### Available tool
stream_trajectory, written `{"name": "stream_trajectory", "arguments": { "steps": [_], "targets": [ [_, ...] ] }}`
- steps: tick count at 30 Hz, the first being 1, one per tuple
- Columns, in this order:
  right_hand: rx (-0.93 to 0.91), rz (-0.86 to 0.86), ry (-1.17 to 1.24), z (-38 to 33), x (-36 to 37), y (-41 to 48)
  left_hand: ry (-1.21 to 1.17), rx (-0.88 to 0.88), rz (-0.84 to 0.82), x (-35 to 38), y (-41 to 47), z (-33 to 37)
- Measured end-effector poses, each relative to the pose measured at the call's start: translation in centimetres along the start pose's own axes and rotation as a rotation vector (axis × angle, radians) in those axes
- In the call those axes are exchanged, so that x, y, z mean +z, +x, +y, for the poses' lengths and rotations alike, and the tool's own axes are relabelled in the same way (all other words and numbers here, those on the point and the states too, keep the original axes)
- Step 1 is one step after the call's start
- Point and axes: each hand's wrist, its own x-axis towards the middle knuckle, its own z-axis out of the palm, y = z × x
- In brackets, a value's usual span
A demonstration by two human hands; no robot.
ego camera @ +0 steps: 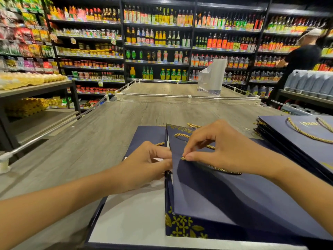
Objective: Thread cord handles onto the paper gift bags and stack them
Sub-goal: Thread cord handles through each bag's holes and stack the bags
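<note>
A navy paper gift bag (225, 199) with gold flower print lies flat on the wooden table (100, 134) in front of me. My right hand (219, 150) pinches the end of a gold cord (183, 158) at the bag's top edge. More of the cord (223, 170) trails under my right wrist. My left hand (146, 166) grips the bag's upper edge from the left, its fingertips hidden inside the opening. A stack of finished navy bags (306, 141) with gold cord handles sits at the right.
Another navy flat piece (144, 136) lies beyond my left hand, and a white sheet (129, 219) lies under the bag. A roll of plastic bags (213, 76) stands at the table's far end behind a clear rail (189, 97). Store shelves surround; a person (299, 58) stands far right.
</note>
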Motion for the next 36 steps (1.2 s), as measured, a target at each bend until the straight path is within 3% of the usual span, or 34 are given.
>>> {"name": "stream_trajectory", "arguments": {
  "steps": [7,11,14,17,20,23,25,26,28,30,36],
  "targets": [
    [0.020,0.024,-0.069,0.1,0.4,0.3,-0.167,-0.284,0.196,0.6,0.5,-0.6],
    [0.037,-0.019,-0.042,0.0,0.5,0.3,-0.228,-0.236,0.257,1.7,1.0,-0.9],
    [0.096,0.098,-0.008,0.6,0.0,0.3,-0.207,-0.212,0.360,1.8,1.0,-1.3],
    [0.210,0.227,-0.058,2.2,-1.1,0.4,-0.266,-0.261,0.477,0.0,2.1,-0.9],
    [0.360,0.315,-0.124,4.7,-2.0,0.2,-0.220,-0.279,0.482,-2.3,2.7,-0.2],
    [0.631,0.316,-0.136,7.3,-2.8,-0.4,-0.250,-0.285,0.506,-4.5,3.6,0.3],
    [0.844,0.395,-0.127,8.9,-2.9,-1.0,-0.416,-0.269,0.535,-5.9,3.8,0.4],
    [0.945,0.464,-0.047,9.5,-2.9,-1.3,-0.504,-0.268,0.516,-6.5,3.4,0.4],
    [1.096,0.618,0.342,10.9,-2.8,-1.8,-0.600,-0.291,0.487,-7.4,2.6,0.2],
    [1.114,0.687,0.712,11.1,-2.8,-2.1,-0.597,-0.309,0.504,-7.7,2.2,0.4],
    [1.169,0.745,0.897,10.0,-5.2,-3.1,-0.668,-0.344,0.531,-7.1,1.7,1.1]
  ]
}}
